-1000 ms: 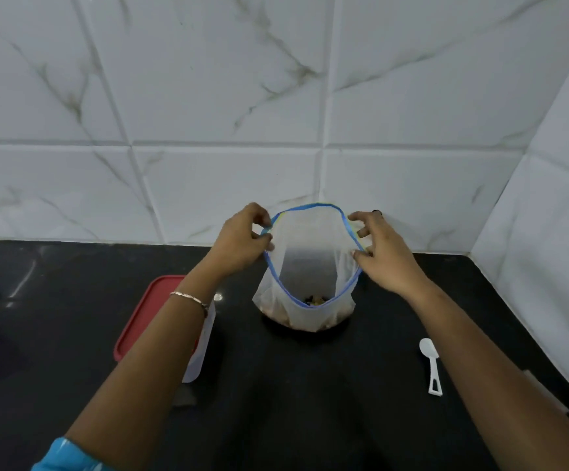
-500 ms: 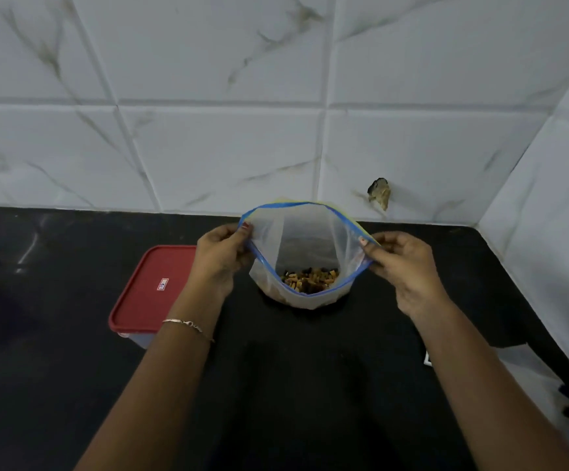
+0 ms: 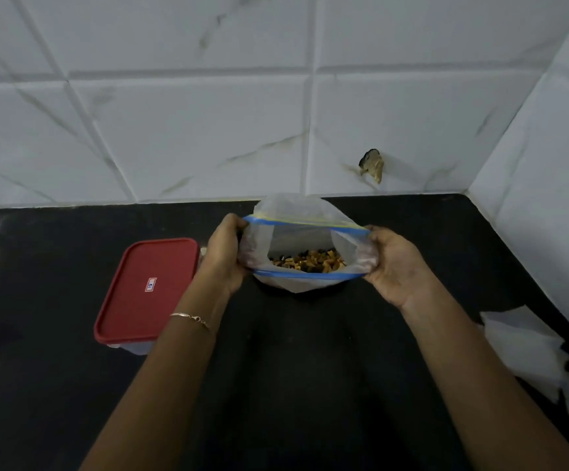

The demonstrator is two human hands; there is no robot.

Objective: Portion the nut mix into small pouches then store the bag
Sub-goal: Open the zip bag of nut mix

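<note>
Head view. A clear zip bag (image 3: 301, 207) with a blue and yellow seal strip stands on a black counter (image 3: 310, 385), close to the tiled back wall (image 3: 191, 130). The left hand (image 3: 225, 253) grips the left end of the bag's mouth, fingers curled round the plastic. The right hand (image 3: 391, 266) grips the right end in the same way. Between them the mouth is stretched wide and open. The nut mix (image 3: 310, 263) lies in a shallow layer at the bottom of the bag, seen through the opening. A thin bracelet (image 3: 191, 317) sits on the left wrist.

A box (image 3: 147, 287) with a red lid, closed, rests on the counter just beside the left forearm. Pale crumpled sheets (image 3: 527, 348) lie at the right edge of the counter. Whether these are the small pouches cannot be told. A chipped hole (image 3: 371, 164) marks the tile behind the bag.

Progress, as judged from this view. The bag is unsealed and ready for its contents to be taken out. No filled pouch is visible, and no scoop is in sight. The portioning therefore appears to lie ahead, or at least unfinished, since mix is left in the bag. Sealing the bag and storing it, perhaps in the box, are also left to do.
</note>
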